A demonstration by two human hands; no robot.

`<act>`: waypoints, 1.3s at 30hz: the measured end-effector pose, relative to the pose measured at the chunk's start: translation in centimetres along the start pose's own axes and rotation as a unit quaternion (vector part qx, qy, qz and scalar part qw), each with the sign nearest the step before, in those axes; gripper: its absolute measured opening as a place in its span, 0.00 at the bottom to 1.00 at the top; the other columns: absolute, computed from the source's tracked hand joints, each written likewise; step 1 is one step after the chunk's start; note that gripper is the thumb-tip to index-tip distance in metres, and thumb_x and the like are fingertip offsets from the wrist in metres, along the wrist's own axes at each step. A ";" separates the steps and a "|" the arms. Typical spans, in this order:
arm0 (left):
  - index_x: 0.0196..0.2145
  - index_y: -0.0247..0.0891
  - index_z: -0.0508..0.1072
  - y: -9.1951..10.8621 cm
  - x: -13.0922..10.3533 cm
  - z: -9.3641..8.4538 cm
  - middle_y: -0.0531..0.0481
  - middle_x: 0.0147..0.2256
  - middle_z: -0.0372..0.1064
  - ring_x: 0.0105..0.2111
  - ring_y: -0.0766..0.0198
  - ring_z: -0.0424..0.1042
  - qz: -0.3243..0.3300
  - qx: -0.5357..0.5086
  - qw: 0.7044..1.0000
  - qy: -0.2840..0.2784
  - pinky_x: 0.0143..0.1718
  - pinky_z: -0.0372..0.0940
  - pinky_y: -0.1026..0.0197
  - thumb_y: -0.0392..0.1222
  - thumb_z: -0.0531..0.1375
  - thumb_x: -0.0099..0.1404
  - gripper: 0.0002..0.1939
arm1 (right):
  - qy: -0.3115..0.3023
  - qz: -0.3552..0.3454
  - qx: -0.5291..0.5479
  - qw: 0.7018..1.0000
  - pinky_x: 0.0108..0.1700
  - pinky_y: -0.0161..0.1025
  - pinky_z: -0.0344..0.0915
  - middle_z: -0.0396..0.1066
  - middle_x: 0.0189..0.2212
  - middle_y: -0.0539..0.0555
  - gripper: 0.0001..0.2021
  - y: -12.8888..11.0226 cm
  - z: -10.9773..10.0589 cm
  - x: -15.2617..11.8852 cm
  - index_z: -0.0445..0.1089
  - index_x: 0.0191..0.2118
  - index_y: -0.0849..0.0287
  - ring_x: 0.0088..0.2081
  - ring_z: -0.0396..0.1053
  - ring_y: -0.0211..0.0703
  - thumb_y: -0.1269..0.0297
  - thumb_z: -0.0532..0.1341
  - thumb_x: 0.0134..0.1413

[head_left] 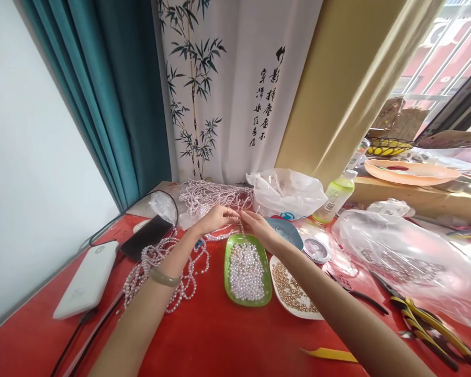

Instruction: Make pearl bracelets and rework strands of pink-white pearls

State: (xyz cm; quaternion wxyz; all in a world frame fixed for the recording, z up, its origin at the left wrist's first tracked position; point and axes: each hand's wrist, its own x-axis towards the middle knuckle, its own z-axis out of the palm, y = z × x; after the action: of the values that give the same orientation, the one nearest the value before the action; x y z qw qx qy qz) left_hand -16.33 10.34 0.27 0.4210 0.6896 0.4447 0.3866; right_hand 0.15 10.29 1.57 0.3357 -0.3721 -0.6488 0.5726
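Observation:
My left hand (215, 219) and my right hand (256, 225) meet at their fingertips above the far end of a green tray (228, 293). Both are closed in a pinch. A short strand of beads (242, 227) hangs just below the joined fingers; the thread itself is too fine to make out. Loose white pearl beads (248, 272) fill the tray. Beneath my right forearm, a white plate (279, 303) holds small gold beads (290, 288). Strung pearl strands (157, 262) lie under my left forearm, and more pink-white strands (204, 193) are heaped behind my hands.
At left lie a white power bank (88, 280) and a black phone (147, 238). A blue dish (284, 232), thread spool (316, 250), plastic bag (286, 191) and bottle (335, 196) stand behind. Pliers (424, 319), black-handled cutters (361, 296) and yellow tweezers (333, 354) lie at right.

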 end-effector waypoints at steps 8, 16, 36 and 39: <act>0.36 0.35 0.67 0.7 -0.5 -0.6 0.48 0.30 0.71 0.31 0.65 0.70 0.016 0.030 0.999 0.025 0.32 0.61 0.64 0.39 0.60 0.53 0.11 | -0.022 0.062 0.061 0.996 0.17 0.29 0.37 0.43 0.14 0.41 0.20 0.7 1.6 0.8 0.57 0.23 0.60 0.15 0.39 0.26 0.47 0.55 0.48; 0.34 0.37 0.75 1.6 -1.4 -1.7 0.51 0.22 0.70 0.22 0.68 0.64 0.035 0.210 0.977 0.004 0.24 0.54 0.66 0.41 0.57 0.55 0.11 | -0.019 0.053 0.034 0.998 0.17 0.31 0.35 0.45 0.12 0.42 0.18 1.1 1.6 0.7 0.59 0.19 0.62 0.15 0.40 0.26 0.53 0.58 0.47; 0.31 0.39 0.74 1.5 -0.4 -0.2 0.49 0.31 0.73 0.31 0.63 0.68 0.127 0.253 0.957 0.061 0.33 0.57 0.65 0.42 0.54 0.60 0.10 | -0.002 0.039 0.185 0.982 0.17 0.31 0.31 0.37 0.14 0.40 0.18 2.3 1.7 -0.9 0.53 0.21 0.59 0.15 0.34 0.27 0.51 0.57 0.46; 0.31 0.38 0.72 1.7 -0.3 0.1 0.52 0.27 0.70 0.28 0.65 0.66 0.120 0.227 0.964 0.072 0.31 0.56 0.65 0.43 0.52 0.61 0.11 | -0.003 0.034 0.196 0.980 0.17 0.30 0.32 0.37 0.14 0.40 0.18 1.6 1.6 -0.9 0.53 0.21 0.59 0.15 0.34 0.27 0.50 0.58 0.45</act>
State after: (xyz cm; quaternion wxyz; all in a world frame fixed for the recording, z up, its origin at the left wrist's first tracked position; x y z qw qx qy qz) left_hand -15.85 9.58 1.70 0.1709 0.7855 0.4640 0.3720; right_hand -0.66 8.79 -0.20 0.3806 -0.3187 -0.5123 0.7008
